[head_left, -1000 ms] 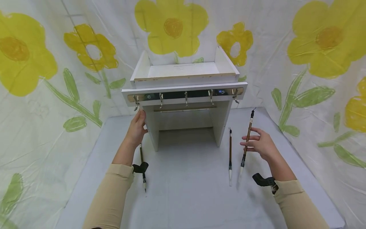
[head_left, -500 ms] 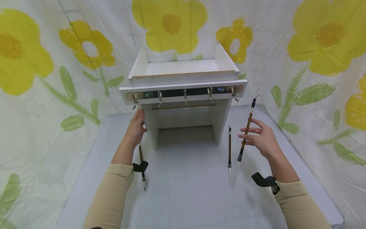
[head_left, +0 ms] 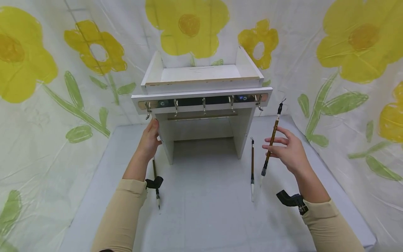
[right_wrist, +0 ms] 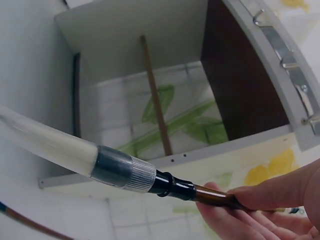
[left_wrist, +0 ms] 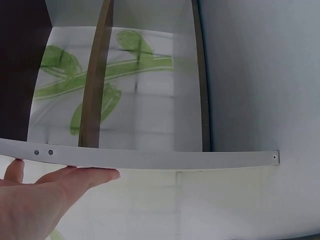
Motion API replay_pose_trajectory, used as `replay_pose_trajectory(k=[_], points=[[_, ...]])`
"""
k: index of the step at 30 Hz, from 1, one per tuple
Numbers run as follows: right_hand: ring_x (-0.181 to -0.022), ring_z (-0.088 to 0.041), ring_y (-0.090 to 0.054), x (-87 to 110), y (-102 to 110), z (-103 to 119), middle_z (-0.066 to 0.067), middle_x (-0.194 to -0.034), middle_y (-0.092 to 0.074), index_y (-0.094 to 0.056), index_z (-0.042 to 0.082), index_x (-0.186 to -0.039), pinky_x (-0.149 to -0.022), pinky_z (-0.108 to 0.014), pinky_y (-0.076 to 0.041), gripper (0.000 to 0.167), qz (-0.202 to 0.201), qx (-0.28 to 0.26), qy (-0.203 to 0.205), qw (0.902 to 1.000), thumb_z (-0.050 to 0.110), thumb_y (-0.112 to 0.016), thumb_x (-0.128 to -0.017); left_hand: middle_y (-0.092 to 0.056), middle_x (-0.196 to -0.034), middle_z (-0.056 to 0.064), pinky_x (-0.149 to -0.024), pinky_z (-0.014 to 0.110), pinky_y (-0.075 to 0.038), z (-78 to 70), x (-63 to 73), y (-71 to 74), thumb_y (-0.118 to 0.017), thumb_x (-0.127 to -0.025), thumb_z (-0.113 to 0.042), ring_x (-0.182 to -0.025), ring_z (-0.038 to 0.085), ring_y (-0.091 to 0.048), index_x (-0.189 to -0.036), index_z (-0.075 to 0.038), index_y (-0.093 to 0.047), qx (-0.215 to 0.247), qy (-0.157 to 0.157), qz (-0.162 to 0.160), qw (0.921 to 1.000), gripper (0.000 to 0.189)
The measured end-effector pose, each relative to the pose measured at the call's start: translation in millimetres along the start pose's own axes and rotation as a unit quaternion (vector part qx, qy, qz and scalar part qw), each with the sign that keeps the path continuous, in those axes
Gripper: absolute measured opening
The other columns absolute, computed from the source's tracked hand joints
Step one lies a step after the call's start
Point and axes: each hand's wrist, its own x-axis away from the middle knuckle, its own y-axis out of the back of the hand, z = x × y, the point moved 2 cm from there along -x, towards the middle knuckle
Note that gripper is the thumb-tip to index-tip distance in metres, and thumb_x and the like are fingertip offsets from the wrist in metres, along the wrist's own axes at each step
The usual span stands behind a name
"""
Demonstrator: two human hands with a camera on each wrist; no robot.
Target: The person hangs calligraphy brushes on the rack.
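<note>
A white wooden shelf (head_left: 201,85) stands on the table, with a row of metal hooks (head_left: 204,106) along its front. Against the outside of its left side panel (head_left: 165,143) rests my left hand (head_left: 149,141); in the left wrist view this hand (left_wrist: 52,197) touches the panel with fingers extended. My right hand (head_left: 289,149) pinches a calligraphy brush (head_left: 274,135) by its brown handle, right of the shelf. The brush is tilted, white tip down, black hanging loop up. The right wrist view shows its bristles (right_wrist: 55,147) inside a clear cover.
Another calligraphy brush (head_left: 252,161) lies right of the shelf, tip toward me. One more brush (head_left: 156,190) lies on the left, partly hidden behind my left wrist. A pale cloth covers the table (head_left: 204,210). A flower-printed curtain (head_left: 126,63) surrounds the back and sides.
My right hand has lifted the brush slightly, and its tip has moved a little left and up. My left hand stays against the side panel.
</note>
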Motion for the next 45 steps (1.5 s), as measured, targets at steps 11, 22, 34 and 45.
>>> replay_pose_trajectory(k=[11,22,34,45], points=[[-0.087,-0.008,-0.075,10.1,-1.6,11.2,-0.006,-0.112,-0.07,-0.032,0.019,-0.159,-0.071,-0.028,-0.061,0.084,-0.054,0.024,0.051,0.997,0.011,-0.078,-0.089,-0.012,-0.17,0.001,-0.117,0.07,-0.017,3.3,-1.5,0.6,-0.035,-0.103,-0.059,-0.155,0.036,-0.014,-0.163,-0.033,-0.011,0.003,0.0,-0.007,1.0,0.07],[-0.082,-0.002,-0.073,19.1,-0.8,20.4,-0.011,-0.111,-0.072,-0.039,0.018,-0.156,-0.069,-0.024,-0.06,0.081,-0.082,0.024,0.09,0.9922,0.01,-0.08,-0.087,-0.016,-0.168,0.004,-0.116,0.071,-0.018,2.9,-0.9,1.7,-0.037,-0.101,-0.062,-0.155,0.036,-0.016,-0.163,-0.033,-0.013,0.013,-0.005,-0.009,0.9999,0.073],[-0.086,0.0,-0.072,29.3,-1.6,27.2,0.002,-0.097,-0.075,-0.067,0.015,-0.133,-0.078,-0.014,-0.054,0.049,-0.114,0.068,0.137,0.9816,0.02,-0.082,-0.087,-0.009,-0.17,0.0,-0.117,0.071,-0.017,0.7,-0.5,0.5,-0.034,-0.104,-0.058,-0.156,0.034,-0.011,-0.163,-0.036,-0.009,-0.006,0.01,-0.008,0.9999,0.068],[-0.093,-0.001,-0.072,35.2,-9.1,31.0,-0.005,-0.105,-0.078,-0.074,0.006,-0.116,-0.082,-0.013,-0.054,0.035,-0.092,0.046,0.168,0.9805,0.016,-0.083,-0.085,-0.01,-0.17,0.005,-0.116,0.07,-0.018,-17.5,11.8,-8.5,-0.029,-0.109,-0.048,-0.156,0.035,-0.011,-0.164,-0.03,-0.007,-0.028,0.007,-0.003,0.9996,0.062]])
